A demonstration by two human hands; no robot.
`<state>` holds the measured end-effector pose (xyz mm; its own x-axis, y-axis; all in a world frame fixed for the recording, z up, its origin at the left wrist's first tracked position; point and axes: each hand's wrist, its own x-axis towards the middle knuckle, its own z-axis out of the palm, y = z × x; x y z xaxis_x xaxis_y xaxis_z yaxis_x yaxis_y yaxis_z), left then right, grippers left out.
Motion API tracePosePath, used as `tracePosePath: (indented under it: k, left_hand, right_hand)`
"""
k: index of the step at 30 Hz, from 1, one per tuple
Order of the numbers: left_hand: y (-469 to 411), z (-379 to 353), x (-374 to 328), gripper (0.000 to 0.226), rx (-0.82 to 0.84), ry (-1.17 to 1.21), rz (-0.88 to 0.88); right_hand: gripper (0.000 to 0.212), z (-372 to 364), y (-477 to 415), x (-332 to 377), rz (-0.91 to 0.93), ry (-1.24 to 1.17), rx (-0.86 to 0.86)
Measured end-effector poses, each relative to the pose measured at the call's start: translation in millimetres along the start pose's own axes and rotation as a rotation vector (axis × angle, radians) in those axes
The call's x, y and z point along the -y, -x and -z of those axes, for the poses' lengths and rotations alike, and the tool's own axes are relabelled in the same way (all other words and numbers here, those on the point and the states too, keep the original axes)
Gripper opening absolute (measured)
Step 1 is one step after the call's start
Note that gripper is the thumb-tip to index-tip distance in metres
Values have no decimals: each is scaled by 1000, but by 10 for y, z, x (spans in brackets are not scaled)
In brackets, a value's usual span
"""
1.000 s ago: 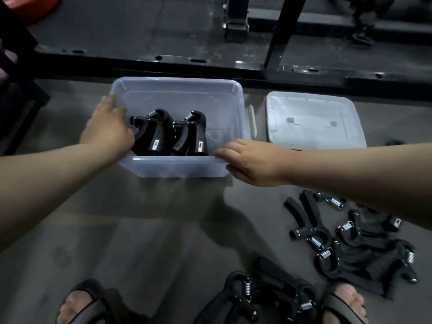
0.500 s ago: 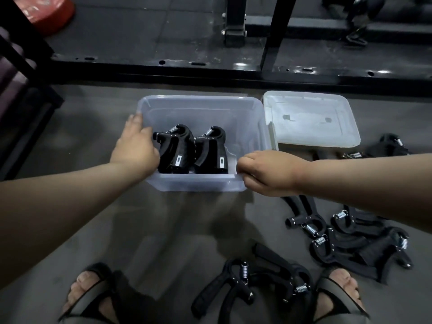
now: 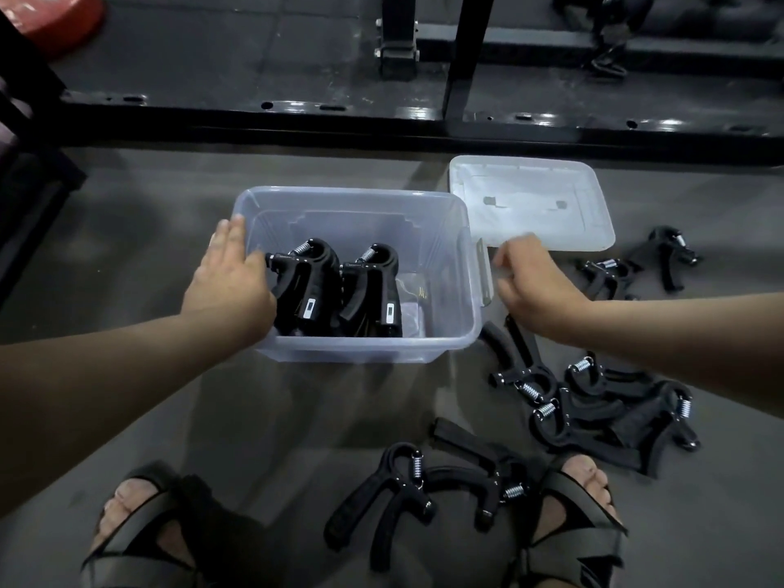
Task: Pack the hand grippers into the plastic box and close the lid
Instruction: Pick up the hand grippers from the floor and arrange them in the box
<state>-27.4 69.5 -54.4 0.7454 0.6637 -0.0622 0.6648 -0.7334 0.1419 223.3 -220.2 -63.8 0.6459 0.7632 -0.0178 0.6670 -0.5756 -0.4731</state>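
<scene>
Mid-packing. Two black spring hand grippers (image 3: 316,286) stood in the clear plastic box (image 3: 365,349); loose grippers (image 3: 615,411) lay on the grey floor (image 3: 254,418), translucent lid (image 3: 530,205) off beside the box. Left hand (image 3: 229,282) flat-fingered at its left rim; right hand (image 3: 532,286) loosely curled, empty. Next, probably: grab a floor gripper.

The clear plastic box (image 3: 360,348) sits open on the floor at the centre of the frame. Two black hand grippers (image 3: 307,290) with silver springs stand side by side in its left half. The pale lid (image 3: 530,218) lies flat just beside it, upper right. Loose grippers lie at mid right (image 3: 668,254), heaped at lower right (image 3: 602,409) and at bottom centre (image 3: 424,490).
</scene>
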Motion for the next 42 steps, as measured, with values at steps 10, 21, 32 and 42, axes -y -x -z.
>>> tracePosePath:
  k: [10, 21, 32, 42]
  left_hand:
    - [20, -3, -23, 42, -8, -37, -11]
    - [-36, -16, 29, 42, 7, -144, -119]
    - [-37, 8, 6, 40, 48, -166, -105]
    - [-36, -13, 3, 46, 33, -175, -111]
  right_hand:
    - [63, -609, 128, -354, 32, 850, 621]
    - [70, -491, 8, -35, 53, 494, 781]
    - [12, 404, -39, 73, -129, 406, 593]
    - [61, -180, 390, -100, -722, 152, 793]
